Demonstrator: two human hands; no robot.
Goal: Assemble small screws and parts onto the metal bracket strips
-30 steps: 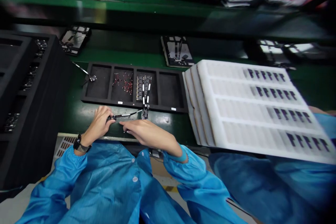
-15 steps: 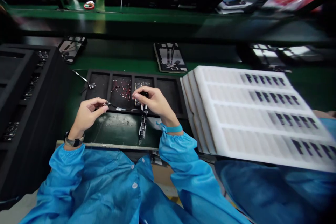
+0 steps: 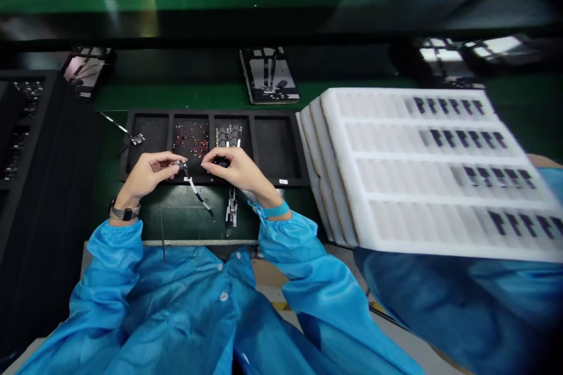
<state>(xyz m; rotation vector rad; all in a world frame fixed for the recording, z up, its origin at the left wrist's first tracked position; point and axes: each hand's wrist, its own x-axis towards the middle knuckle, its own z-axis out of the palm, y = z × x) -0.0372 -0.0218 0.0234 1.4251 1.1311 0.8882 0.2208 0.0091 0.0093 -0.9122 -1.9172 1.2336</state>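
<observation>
Closing toward left hand point(image 3: 147, 173), right hand point(image 3: 238, 169), flex cable point(image 3: 199, 194) now drooping

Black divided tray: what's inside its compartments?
Second compartment from left holds small red parts, the third small circuit boards; the outer two show bare floor. The left hand, pinching a flex cable, and right hand cover the near ends of the first three.

Matt black plastic compartment tray point(image 3: 268, 171) sits on a glossy green counter point(image 3: 185, 220) beside white foam trays point(image 3: 396, 187), under smooth blue cloth sleeves point(image 3: 308, 263).
</observation>
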